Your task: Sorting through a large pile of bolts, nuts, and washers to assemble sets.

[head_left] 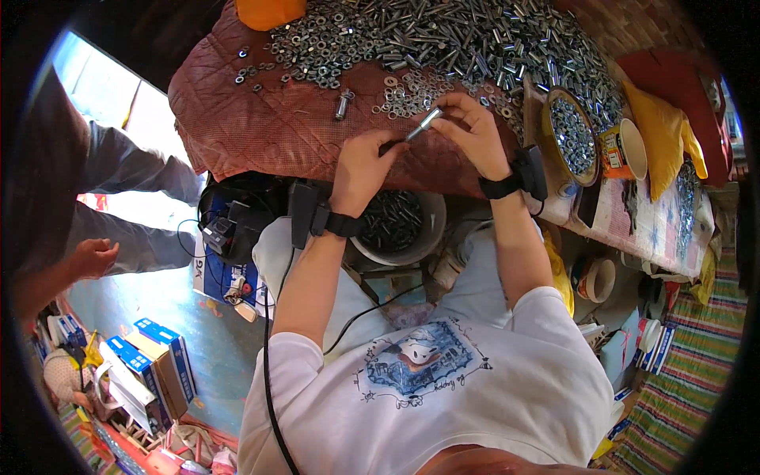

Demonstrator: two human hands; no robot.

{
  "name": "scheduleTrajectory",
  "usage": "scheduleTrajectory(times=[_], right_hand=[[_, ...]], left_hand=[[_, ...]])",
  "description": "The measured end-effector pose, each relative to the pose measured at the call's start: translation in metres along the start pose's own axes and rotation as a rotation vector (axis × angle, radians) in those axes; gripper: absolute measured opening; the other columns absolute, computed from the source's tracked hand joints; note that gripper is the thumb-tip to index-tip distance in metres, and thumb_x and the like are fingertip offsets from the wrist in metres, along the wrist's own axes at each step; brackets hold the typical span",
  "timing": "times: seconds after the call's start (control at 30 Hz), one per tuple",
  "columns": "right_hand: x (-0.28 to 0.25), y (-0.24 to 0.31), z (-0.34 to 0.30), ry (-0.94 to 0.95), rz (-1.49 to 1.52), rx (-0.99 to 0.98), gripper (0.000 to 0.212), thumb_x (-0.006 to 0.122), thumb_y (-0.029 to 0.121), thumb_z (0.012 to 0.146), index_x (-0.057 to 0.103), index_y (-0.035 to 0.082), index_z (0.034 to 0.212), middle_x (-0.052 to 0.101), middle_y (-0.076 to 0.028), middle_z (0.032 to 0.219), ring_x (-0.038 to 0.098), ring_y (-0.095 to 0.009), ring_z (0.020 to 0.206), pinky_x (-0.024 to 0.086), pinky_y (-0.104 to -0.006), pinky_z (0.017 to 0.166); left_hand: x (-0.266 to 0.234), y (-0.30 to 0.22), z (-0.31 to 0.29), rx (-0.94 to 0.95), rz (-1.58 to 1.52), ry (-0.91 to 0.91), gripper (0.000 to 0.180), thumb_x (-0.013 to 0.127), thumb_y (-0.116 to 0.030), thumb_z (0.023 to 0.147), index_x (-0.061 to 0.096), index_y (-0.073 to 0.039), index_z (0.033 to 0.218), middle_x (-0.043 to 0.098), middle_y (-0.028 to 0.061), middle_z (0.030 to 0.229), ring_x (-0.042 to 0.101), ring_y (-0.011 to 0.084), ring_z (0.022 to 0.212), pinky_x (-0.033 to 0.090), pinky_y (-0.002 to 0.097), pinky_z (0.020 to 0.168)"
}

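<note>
Above the near edge of a red quilted cloth (261,131), a silvery expansion bolt (427,123) slants between my hands. My left hand (360,168) pinches its lower, thinner end with thumb and forefinger. The thicker upper end, which looks like a sleeve, is gripped by the fingers of my right hand (479,138). Just beyond my hands lies a spread of flat washers (412,93). Another bolt with a ring at its top (343,104) rests on the cloth to the left. Behind are heaps of hex nuts (328,55) and metal sleeves (483,36).
Below the cloth's edge, a bucket (438,226) of dark bolts stands between my knees. To the right are a bowl (546,131) of small metal parts, a paper tub (631,150) and a yellow bag (661,131). Another person (119,170) stands at left, near blue-and-white boxes (170,348).
</note>
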State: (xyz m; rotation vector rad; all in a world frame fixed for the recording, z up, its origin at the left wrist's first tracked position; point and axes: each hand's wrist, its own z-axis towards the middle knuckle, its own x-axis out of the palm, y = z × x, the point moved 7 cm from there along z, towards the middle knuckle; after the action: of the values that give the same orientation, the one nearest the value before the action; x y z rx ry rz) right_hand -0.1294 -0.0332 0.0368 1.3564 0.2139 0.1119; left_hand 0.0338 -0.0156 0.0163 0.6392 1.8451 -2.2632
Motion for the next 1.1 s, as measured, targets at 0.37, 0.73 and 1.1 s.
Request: scheduleTrajectory(times=[0.37,0.73,1.1], right_hand=[[0.017,-0.008,-0.003,0.096,-0.287,-0.080,0.026,0.067,0.013,0.076,0.058,0.002,0.097,0.060,-0.007,0.094,0.056,-0.016,0.085,0.043,-0.0272,0.073],[0.015,-0.012,-0.004,0.156,-0.360,0.020,0.025,0.065,0.021,0.079,0.059,0.002,0.094,0.063,-0.012,0.082,0.059,-0.021,0.072,0.045,-0.0291,0.063],[-0.118,-0.062,0.025,-0.277,-1.128,-0.039,0.024,0.064,0.002,0.071,0.065,0.005,0.095,0.055,-0.018,0.098,0.054,-0.036,0.088,0.046,-0.0433,0.075]], left_hand=[[0.014,0.015,0.004,-0.044,-0.245,0.049,0.034,0.066,-0.007,0.075,0.059,0.001,0.108,0.065,0.0076,0.093,0.061,0.0121,0.082,0.048,0.0268,0.074],[0.011,0.012,0.004,-0.062,-0.296,0.059,0.024,0.064,-0.005,0.078,0.062,0.003,0.101,0.066,0.0078,0.091,0.061,0.0108,0.082,0.048,0.0236,0.073],[0.016,0.016,0.007,-0.123,-0.481,0.038,0.024,0.067,-0.005,0.076,0.063,0.005,0.098,0.066,0.0065,0.081,0.061,0.0082,0.071,0.049,0.0207,0.065]])
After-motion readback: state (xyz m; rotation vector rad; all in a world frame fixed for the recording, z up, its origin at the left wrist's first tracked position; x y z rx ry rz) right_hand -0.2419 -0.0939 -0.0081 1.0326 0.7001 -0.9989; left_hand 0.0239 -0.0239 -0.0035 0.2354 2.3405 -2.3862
